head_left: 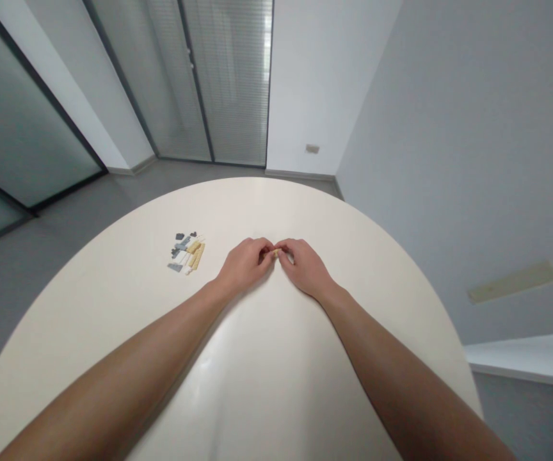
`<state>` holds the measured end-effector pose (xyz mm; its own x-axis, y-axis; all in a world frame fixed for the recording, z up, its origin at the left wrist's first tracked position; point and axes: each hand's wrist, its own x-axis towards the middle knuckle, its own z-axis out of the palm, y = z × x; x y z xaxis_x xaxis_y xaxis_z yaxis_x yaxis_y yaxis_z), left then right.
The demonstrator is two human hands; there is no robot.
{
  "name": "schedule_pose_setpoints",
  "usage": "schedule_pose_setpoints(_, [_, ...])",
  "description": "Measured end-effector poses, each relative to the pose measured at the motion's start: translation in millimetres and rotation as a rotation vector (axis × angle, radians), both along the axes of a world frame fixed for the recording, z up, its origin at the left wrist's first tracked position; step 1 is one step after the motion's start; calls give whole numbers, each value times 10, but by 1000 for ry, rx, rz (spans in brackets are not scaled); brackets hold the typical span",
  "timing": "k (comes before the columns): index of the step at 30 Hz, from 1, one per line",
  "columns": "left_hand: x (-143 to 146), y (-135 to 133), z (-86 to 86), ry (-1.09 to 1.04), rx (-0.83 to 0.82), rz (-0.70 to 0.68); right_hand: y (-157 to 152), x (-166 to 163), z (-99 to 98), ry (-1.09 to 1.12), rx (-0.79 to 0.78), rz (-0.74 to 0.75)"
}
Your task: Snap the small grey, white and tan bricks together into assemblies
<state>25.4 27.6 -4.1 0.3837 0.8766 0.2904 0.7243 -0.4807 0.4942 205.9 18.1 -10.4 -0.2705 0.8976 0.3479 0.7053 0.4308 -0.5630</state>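
Note:
My left hand [246, 264] and my right hand [303, 266] meet fingertip to fingertip over the middle of the table. Both are closed in a pinch on a tiny yellow piece [276, 253], mostly covered by the fingers. It looks like a toy building brick, though its exact shape is hidden. To the left of my left hand lies a loose pile of small building bricks [194, 246] in yellow, grey, dark grey and white.
A round white table [267, 384] carries everything, its curved far edge beyond my hands. Behind it stand a glass partition [228, 83] with blinds and a white wall with a socket [312, 148]. A grey wall [449, 160] rises at the right.

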Motion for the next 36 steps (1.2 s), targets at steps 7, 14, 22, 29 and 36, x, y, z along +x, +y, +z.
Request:
schedule_pose_setpoints(7, [5,-10,21,1,-1,1,-12,3,11,-4,-5,1])
schedule_pose_setpoints(14, [12,0,23,-1,-15,4,-3,4,4,-2,-3,3])
schedule_pose_setpoints(22, [11,-6,25,11,-18,2,-5,8,-8,-1,9,4])
schedule_pose_setpoints(29, [-4,-13,32,7,-9,-1,-8,9,-3,6,0,3])
schedule_pose_setpoints(36, [5,-1,25,19,-13,3,-1,8,-9,3,7,9])
